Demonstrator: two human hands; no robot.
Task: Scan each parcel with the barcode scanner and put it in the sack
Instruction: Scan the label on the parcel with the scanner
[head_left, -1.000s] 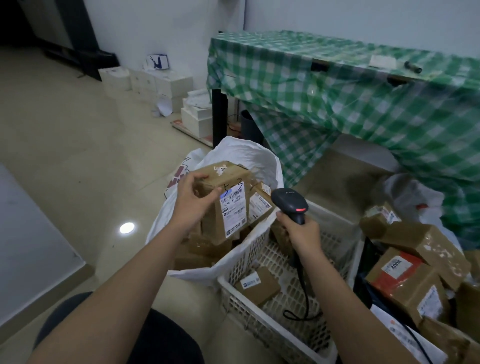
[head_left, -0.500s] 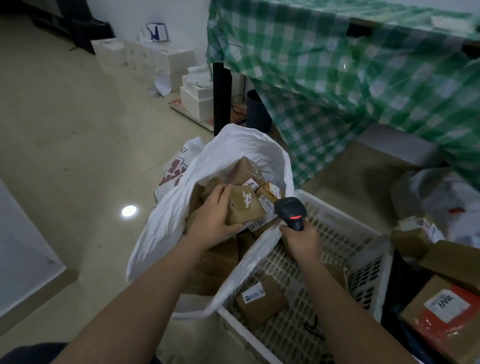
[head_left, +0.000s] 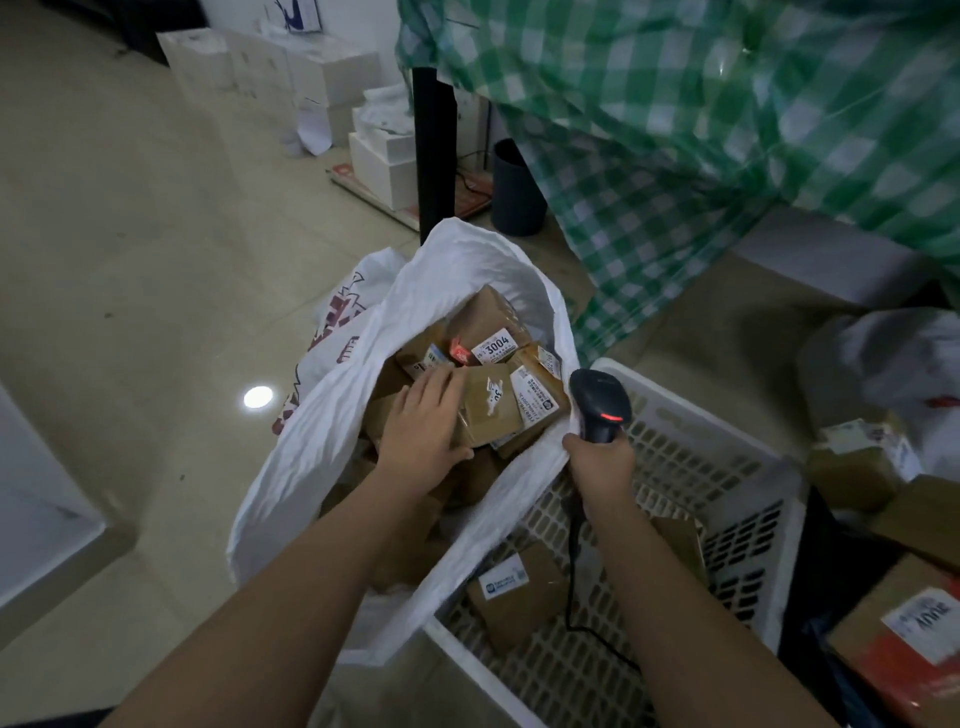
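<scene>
The left hand (head_left: 426, 431) lies flat-fingered on a parcel (head_left: 488, 410) inside the sack (head_left: 322, 415). The right hand (head_left: 597, 462) grips the scanner (head_left: 600, 402), and the next parcel (head_left: 519, 592) sits in the basket (head_left: 727, 467), near and just left of that wrist.

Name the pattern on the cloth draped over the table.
Green and white check, on the cloth, head view.

Both bare forearms reach forward toward twelve o'clock, the left hand (head_left: 423, 423) lying palm down with its fingers nearly straight, the right hand (head_left: 597, 460) curled into a closed grip at three o'clock from it.
</scene>
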